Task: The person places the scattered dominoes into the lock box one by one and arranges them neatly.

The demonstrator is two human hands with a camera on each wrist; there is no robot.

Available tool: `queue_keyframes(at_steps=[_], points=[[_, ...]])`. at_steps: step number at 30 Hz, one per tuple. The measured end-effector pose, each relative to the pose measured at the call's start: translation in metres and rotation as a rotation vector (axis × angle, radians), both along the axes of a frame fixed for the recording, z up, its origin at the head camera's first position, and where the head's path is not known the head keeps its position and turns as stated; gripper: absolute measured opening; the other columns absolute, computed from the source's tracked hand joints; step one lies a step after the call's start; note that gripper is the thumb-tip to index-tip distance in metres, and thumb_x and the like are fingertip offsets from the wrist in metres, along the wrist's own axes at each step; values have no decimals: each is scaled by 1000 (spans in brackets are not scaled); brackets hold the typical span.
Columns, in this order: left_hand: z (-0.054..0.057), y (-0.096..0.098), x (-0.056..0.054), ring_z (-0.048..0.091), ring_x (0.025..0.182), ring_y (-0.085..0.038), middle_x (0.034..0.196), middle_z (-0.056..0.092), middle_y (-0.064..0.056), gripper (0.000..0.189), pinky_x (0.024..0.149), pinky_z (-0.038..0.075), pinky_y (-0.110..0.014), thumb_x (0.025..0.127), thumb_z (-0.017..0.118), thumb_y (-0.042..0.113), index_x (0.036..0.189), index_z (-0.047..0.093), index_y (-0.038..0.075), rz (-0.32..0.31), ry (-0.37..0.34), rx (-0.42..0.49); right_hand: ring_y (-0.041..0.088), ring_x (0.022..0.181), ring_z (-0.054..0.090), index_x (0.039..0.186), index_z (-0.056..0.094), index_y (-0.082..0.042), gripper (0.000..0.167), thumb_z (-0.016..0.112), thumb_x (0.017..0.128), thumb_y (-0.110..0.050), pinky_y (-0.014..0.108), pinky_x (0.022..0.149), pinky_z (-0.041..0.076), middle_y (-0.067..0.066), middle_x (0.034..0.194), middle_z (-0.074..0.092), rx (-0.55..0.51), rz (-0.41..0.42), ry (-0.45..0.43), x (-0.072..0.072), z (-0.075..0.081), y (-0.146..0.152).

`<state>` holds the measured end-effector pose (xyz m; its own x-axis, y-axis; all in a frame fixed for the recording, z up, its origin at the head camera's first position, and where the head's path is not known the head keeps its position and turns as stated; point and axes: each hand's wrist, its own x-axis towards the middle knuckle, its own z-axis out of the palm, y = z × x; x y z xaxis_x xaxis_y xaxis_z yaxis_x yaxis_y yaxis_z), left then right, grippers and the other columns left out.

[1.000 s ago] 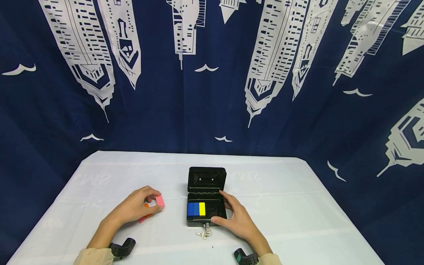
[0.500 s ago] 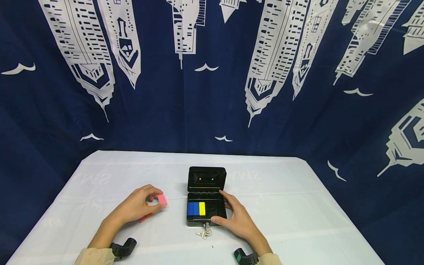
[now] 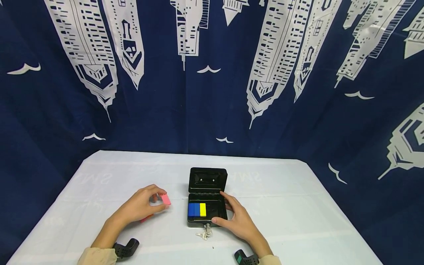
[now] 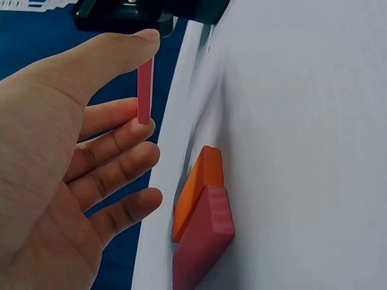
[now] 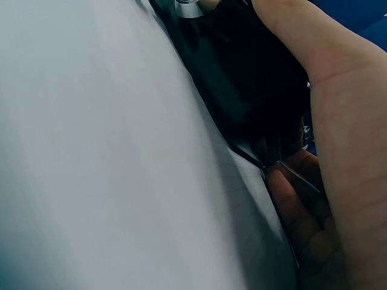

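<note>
My left hand (image 3: 140,204) pinches a thin pink block (image 3: 166,199) between thumb and fingertips, above the table and left of the box. In the left wrist view the pink block (image 4: 145,90) stands edge-on, while the lower fingers are spread loosely. Below that hand lie an orange block (image 4: 202,187) and a reddish-pink block (image 4: 205,241), side by side. A small black cash box (image 3: 216,209) stands with its lid (image 3: 208,180) raised. Blue blocks (image 3: 194,209) and a yellow block (image 3: 203,209) fill its left part. My right hand (image 3: 240,221) grips the box's right side, thumb at the front corner.
Keys (image 3: 206,232) hang from the lock at the box's front. A white cloth covers the table (image 3: 298,206). Behind it hangs a dark blue curtain (image 3: 165,110) printed with white buildings and birds.
My left hand has moved slightly right, bringing the pink block nearer the box. The right hand keeps its hold on the box. The whole head view has shifted a little.
</note>
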<state>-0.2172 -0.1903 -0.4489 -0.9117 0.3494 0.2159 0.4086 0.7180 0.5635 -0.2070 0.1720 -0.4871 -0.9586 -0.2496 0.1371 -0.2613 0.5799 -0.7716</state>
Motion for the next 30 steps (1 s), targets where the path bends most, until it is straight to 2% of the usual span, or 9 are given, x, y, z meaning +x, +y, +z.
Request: queue_keyframes(at_steps=[11, 24, 30], points=[[7, 4, 1, 57, 85, -9, 98, 64, 12, 39, 70, 48, -25, 85, 85, 37, 115, 74, 16, -34, 27, 22, 27, 128, 61, 157, 43, -26, 93, 87, 79, -52, 48, 109, 49, 4, 154, 50, -7, 10, 12, -1, 4, -1], [9, 13, 4, 57, 86, -12, 100, 66, 7, 41, 69, 47, -25, 85, 84, 41, 115, 74, 15, -51, -21, 55, 28, 128, 62, 157, 43, -25, 93, 87, 79, -51, 50, 110, 48, 5, 153, 51, -15, 7, 4, 0, 2, 0], [10, 17, 6, 56, 86, -10, 100, 65, 10, 41, 70, 49, -25, 85, 84, 43, 115, 74, 18, -70, -9, 81, 28, 128, 62, 157, 43, -26, 93, 87, 79, -52, 50, 110, 49, 5, 154, 51, -15, 7, 6, 0, 0, 1]])
